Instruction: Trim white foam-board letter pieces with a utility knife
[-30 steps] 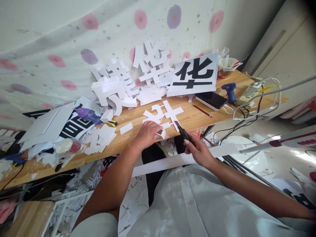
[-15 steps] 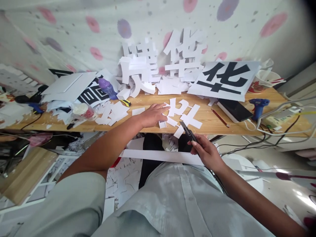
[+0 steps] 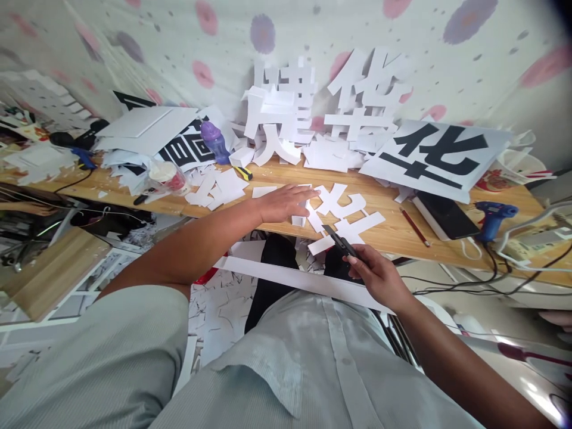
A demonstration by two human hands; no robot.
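Observation:
My left hand (image 3: 288,204) reaches over the table, thumb and fingers around a small white strip (image 3: 298,221) that stands on edge; the fingers partly hide it. Touching or close beside it lies a flat white cut-out character (image 3: 346,208), one arm of which sticks out past the table's front edge. In my right hand (image 3: 374,271) is a black utility knife (image 3: 340,241), its blade pointing up and left above the cut-out's near end. A long white strip (image 3: 295,277) lies across my lap, below both hands.
White built-up characters (image 3: 364,113) lean against the curtain. A printed sheet (image 3: 435,158) lies right, near a pencil (image 3: 414,227), a black phone-like slab (image 3: 447,214) and a blue glue gun (image 3: 494,217). Left are paper scraps (image 3: 218,189), a yellow cutter (image 3: 243,173) and a purple bottle (image 3: 214,143).
My view has turned, so the table things sit further right and tilted. My left hand stays at the small strip; the knife stays in my right hand, near the cut-out.

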